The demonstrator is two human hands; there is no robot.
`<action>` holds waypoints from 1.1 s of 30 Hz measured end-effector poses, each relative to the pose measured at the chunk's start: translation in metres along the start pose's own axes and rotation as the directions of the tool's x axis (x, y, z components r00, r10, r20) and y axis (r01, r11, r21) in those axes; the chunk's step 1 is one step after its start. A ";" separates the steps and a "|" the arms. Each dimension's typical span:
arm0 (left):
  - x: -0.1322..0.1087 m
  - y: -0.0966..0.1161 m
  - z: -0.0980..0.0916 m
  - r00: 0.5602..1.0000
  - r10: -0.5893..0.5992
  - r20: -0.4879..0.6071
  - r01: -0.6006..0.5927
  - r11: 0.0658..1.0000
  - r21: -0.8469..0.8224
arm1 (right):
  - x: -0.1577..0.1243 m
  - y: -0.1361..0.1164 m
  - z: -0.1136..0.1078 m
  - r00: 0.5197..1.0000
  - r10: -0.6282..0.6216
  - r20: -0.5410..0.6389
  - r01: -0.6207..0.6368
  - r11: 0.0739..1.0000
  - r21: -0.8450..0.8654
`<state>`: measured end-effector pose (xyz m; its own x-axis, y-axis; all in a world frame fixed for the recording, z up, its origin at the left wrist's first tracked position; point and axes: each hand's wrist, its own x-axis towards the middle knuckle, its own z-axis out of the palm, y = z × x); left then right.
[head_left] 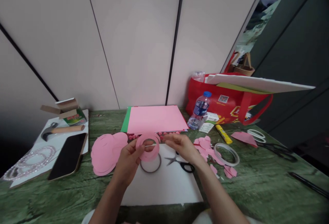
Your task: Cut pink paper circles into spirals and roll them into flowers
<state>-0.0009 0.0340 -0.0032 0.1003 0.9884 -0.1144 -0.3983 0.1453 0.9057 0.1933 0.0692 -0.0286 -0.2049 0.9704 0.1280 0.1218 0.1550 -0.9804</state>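
Note:
My left hand (129, 162) is closed on a pink paper ring (155, 152), gripping its left edge between thumb and fingers. A thin pale strip crosses the ring's hole; I cannot make out what it is. To the right, my right hand (183, 146) holds nothing, its fingers stretched toward the ring and apart from it. Below both hands lies a white sheet (161, 189) with a dark thin hoop (150, 167) and black-handled scissors (187, 166) on it. Pink scalloped paper cutouts (105, 153) are stacked left of my left hand.
Pink sheets (156, 117) lie at the back. Rightward are a water bottle (199, 112), red bag (218, 102), glue stick (223, 134), tape roll (216, 148), paper scraps (204, 143) and more scissors (277, 152). Leftward are a phone (68, 155), hammer (66, 129) and beads (36, 157).

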 end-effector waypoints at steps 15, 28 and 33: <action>-0.003 -0.003 0.000 0.994 -0.059 0.095 0.035 0.970 0.239 | -0.002 -0.009 0.027 0.994 0.106 -0.001 -0.101 0.945 0.311; -0.004 -0.001 0.006 0.997 -0.017 -0.076 0.047 0.909 0.414 | -0.004 -0.005 0.035 0.988 0.154 0.019 -0.153 0.947 0.282; -0.005 -0.002 0.008 0.997 -0.041 -0.070 0.067 0.899 0.432 | -0.006 -0.008 0.038 0.989 0.144 0.031 -0.147 0.951 0.274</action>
<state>0.0070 0.0287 -0.0007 0.0523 0.9823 -0.1799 0.0422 0.1778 0.9832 0.1561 0.0555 -0.0268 -0.2149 0.9765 -0.0188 -0.1203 -0.0456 -0.9917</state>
